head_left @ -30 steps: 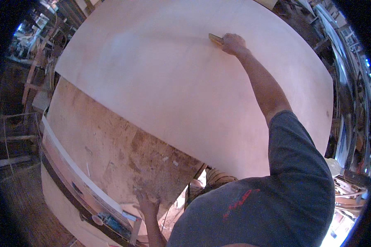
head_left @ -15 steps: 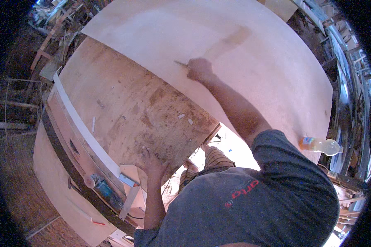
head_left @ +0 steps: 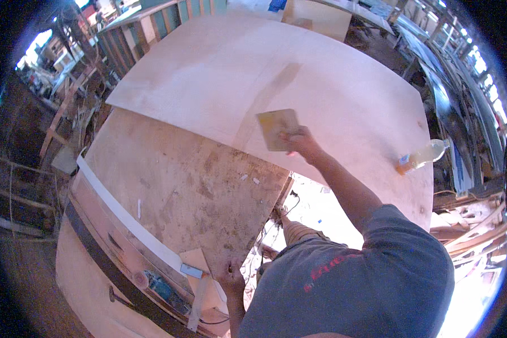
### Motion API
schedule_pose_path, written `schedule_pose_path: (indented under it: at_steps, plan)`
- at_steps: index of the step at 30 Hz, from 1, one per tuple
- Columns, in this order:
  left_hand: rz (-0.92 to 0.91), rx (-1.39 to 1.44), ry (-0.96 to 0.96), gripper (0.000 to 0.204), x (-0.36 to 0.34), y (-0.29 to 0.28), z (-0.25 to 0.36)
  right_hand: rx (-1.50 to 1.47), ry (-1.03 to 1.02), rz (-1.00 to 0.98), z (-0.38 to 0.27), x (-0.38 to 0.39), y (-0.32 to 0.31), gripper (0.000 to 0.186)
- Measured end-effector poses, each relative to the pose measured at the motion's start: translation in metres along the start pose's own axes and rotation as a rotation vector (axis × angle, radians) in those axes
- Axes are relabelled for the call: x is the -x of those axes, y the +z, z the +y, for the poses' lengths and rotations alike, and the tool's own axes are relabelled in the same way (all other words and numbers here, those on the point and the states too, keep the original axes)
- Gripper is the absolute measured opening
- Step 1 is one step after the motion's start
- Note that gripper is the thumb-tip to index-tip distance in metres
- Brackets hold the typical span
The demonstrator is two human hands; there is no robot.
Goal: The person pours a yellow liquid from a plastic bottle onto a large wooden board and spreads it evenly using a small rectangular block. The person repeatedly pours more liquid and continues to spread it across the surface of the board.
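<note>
Currently, right hand (head_left: 300,139) grasps a flat, squarish yellowish plate (head_left: 275,125) by one edge, broad face showing, above the pale panel (head_left: 208,84) near its lower edge; contact with panel unclear. Left hand (head_left: 229,275) at the stained worktop's (head_left: 169,163) near edge, fingers seemingly curled; cannot tell if holding anything. Bottle (head_left: 422,155), orange-based, on panel, right side.

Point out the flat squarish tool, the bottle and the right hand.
Flat squarish tool (head_left: 272,129): head view, middle of its broad face.
Bottle (head_left: 422,156): head view, middle of its side.
Right hand (head_left: 301,141): head view, middle of the hand.
</note>
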State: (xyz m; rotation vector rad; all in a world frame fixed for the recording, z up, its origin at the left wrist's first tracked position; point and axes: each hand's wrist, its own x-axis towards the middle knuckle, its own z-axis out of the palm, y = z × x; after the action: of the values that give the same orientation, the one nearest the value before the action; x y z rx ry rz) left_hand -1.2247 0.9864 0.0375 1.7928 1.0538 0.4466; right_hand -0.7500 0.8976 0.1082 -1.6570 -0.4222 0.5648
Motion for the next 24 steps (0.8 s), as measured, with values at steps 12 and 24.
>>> schedule_pose_path:
  at_steps: [12, 24]
  plan:
    - [-0.050, -0.067, 0.431, 0.052, -0.046, 0.040, 0.049, -0.429, 0.278, 0.486, 0.044, 0.247, -0.169, 0.050]
    - [-0.431, -0.052, 0.985, 0.063, -0.030, 0.261, 0.214, 0.062, 0.023, 0.916, 0.120, 0.449, -0.331, 0.041]
